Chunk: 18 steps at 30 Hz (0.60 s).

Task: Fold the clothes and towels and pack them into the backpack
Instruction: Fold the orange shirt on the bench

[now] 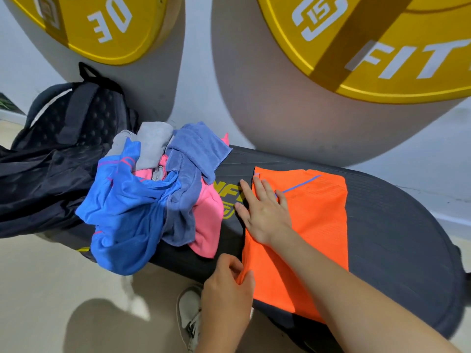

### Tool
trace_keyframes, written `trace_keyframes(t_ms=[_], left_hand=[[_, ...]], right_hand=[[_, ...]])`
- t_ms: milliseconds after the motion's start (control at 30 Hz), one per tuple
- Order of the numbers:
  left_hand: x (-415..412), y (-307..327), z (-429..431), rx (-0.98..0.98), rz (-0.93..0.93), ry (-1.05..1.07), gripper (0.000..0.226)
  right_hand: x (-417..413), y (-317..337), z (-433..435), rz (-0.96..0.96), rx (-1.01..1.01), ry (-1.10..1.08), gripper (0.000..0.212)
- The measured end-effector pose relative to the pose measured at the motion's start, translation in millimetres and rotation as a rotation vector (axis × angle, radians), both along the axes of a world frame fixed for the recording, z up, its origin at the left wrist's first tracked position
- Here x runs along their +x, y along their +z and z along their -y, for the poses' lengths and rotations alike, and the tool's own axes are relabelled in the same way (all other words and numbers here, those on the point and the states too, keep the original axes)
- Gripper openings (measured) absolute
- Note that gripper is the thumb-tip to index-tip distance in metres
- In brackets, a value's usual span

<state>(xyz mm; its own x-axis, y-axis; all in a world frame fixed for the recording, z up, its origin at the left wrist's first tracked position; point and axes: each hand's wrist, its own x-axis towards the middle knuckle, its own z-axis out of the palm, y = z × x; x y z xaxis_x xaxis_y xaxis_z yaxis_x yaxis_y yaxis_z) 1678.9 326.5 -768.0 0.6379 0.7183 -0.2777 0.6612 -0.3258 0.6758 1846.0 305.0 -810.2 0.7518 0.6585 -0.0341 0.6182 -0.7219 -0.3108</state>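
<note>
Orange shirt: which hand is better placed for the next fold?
Left, probably. The left hand pinches the near corner of the orange shirt, so it could carry that corner over. The right hand lies flat on the shirt, pinning it to the bench.

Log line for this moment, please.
folding; orange shirt on bench; right hand presses it; left hand pinches its edge; pile unfolded
</note>
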Motion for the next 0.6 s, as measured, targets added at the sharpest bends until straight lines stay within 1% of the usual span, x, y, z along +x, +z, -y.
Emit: trace_keyframes(t_ms=[67,133,167,200,233,267,300,333,400,433,467,500,533,600], left_hand=[[0,-3,-4,-0.172,0.102,0.099,0.026],[1,-11,-11,-0.338,0.228,0.172,0.029],[2,-15,-14,-0.372,0.261,0.171,0.027],[4,-18,-15,-0.395,0.29,0.156,0.024],[7,-18,-15,-0.422,0.32,0.137,0.022],[10,-15,-15,-0.455,0.357,0.118,0.02],[12,-11,-14,-0.494,0.393,0.101,0.018],[13,-7,-14,-0.522,0.417,0.092,0.018],[11,-2,-15,-0.564,0.419,0.122,0.019],[9,0,-16,-0.605,0.402,0.154,0.019],[7,2,-18,-0.671,0.385,0.182,0.018],[5,4,-19,-0.746,0.377,0.196,0.018],[4,7,-19,-0.814,0.376,0.196,0.017],[-1,12,-18,-0.895,0.384,0.201,0.018]], right_hand=[[0,14,10,-0.091,0.155,-0.012,0.054],[-1,31,27,-0.1,0.269,-0.134,0.052],[-4,38,37,-0.106,0.302,-0.188,0.053],[-11,46,48,-0.141,0.332,-0.189,0.054],[-22,53,59,-0.204,0.345,-0.142,0.059],[-36,58,67,-0.269,0.312,-0.069,0.066],[-53,58,74,-0.302,0.225,0.001,0.075],[-70,57,80,-0.299,0.117,0.056,0.084],[-96,42,90,-0.29,-0.025,0.073,0.093],[-105,34,96,-0.25,-0.074,0.08,0.096],[-112,26,101,-0.162,-0.117,0.094,0.097],[-118,20,106,-0.104,-0.13,0.086,0.096],[-122,14,112,-0.05,-0.111,0.072,0.09],[-130,6,123,0.004,-0.009,0.042,0.069]])
